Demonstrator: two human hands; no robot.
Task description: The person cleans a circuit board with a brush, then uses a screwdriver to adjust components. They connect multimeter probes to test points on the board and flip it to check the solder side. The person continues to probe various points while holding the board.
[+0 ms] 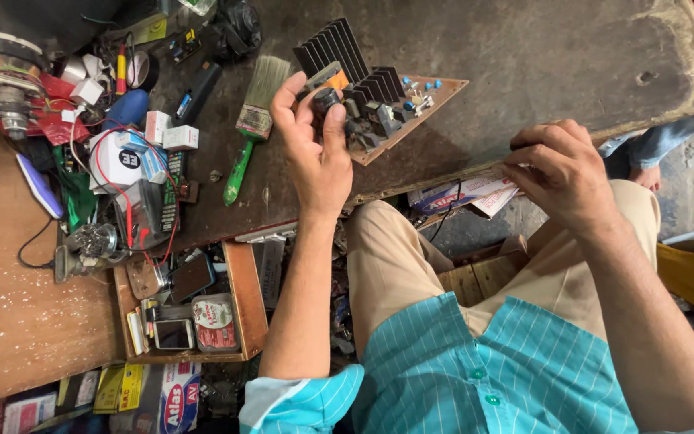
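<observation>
head view: dark, scuffed workbench (540,56) across the top, lighter wooden surface (10,321) at the left, an open wooden drawer (246,301) of small phones and tins below the bench edge. heap of red wires, small white boxes and loose parts (122,153) crowding the bench's left end. green-handled paintbrush (249,133) lying flat, bristles toward the far side, just left of the left hand (315,145). left hand raised over the bench, fingers closed round a small dark cylindrical part (327,100) on the near corner of a brown circuit board (407,108). board tilted up off the bench, long axis running from the hand toward the upper right, black finned heatsink (339,52) along its far-left edge. right hand (560,173) at the bench's near edge, fingers curled together; cannot tell whether pinching anything.
</observation>
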